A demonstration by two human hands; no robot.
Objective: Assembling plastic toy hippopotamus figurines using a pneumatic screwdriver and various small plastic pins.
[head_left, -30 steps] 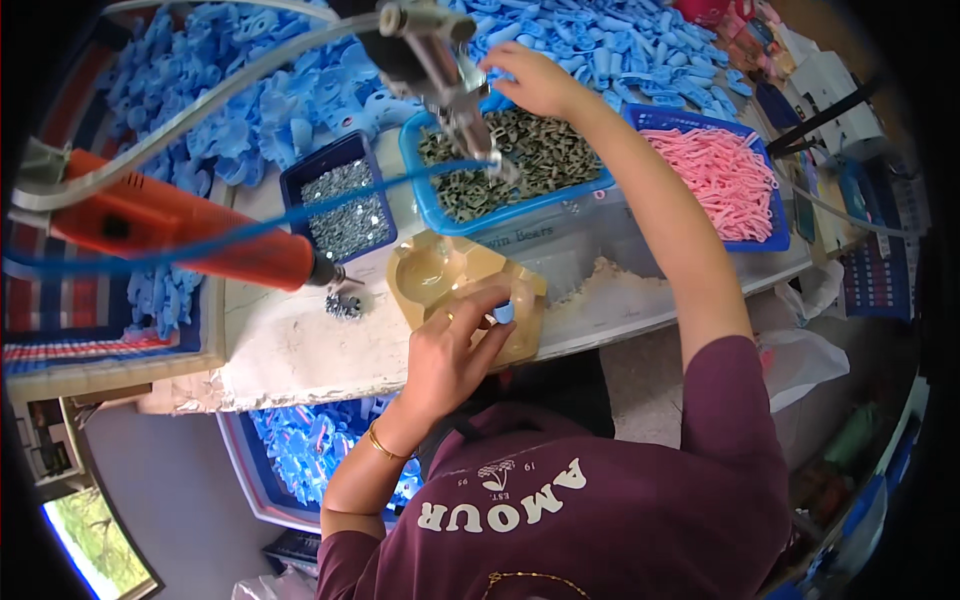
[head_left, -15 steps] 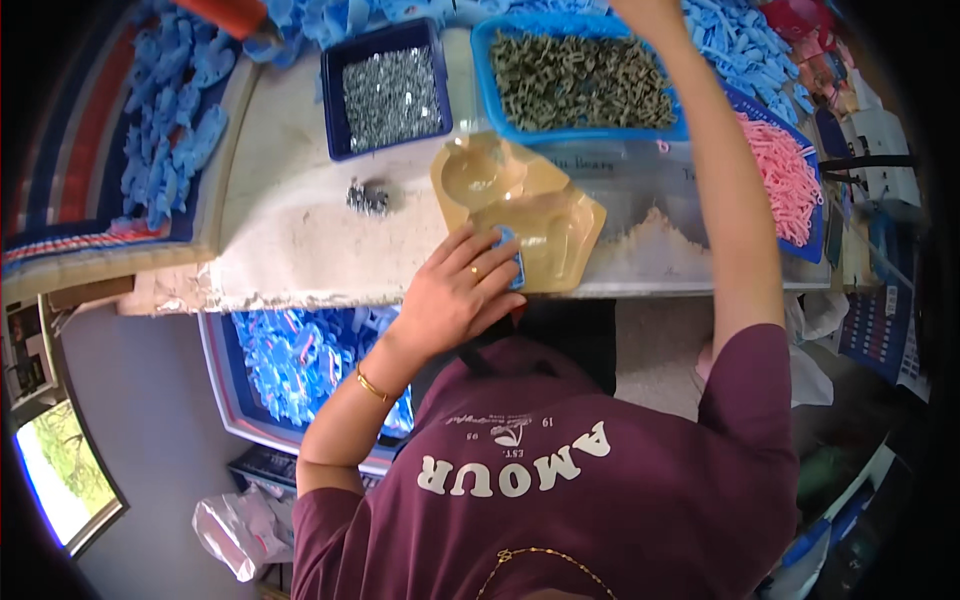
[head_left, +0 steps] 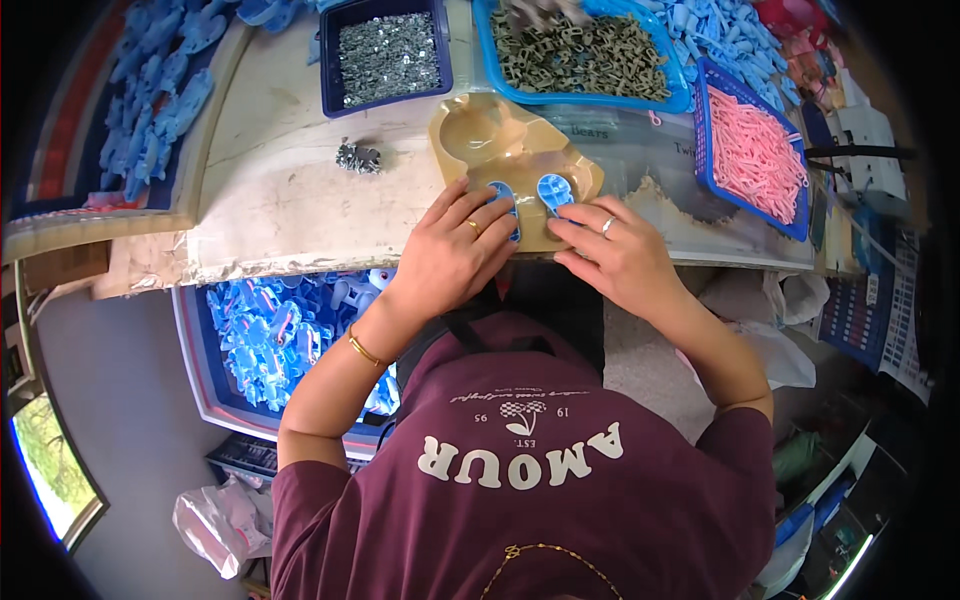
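A tan moulded fixture [head_left: 487, 135] with rounded hollows lies at the table's front edge. My left hand [head_left: 452, 248] rests on its left front part, fingers curled over a blue plastic piece [head_left: 505, 197] that shows beside the fingertips. Above the fixture's right part, my right hand [head_left: 628, 255] pinches a second blue plastic piece [head_left: 553, 189], its rounded, ribbed end pointing away from me. The fingers hide the lower parts of both pieces. A small pile of metal screws [head_left: 357, 156] lies on the table, left of the fixture.
At the back stand a dark blue tray [head_left: 327, 70] of small metal parts and a light blue tray [head_left: 600, 99] of brownish clips. A blue basket [head_left: 702, 140] of pink strips is at the right. Blue parts [head_left: 160, 110] heap at the left, and a bin [head_left: 205, 375] of blue parts sits below.
My right hand has come down from the far blue parts to the fixture, bringing a blue plastic piece. My left hand stays on its piece. The orange-red tool at upper left is out of view.
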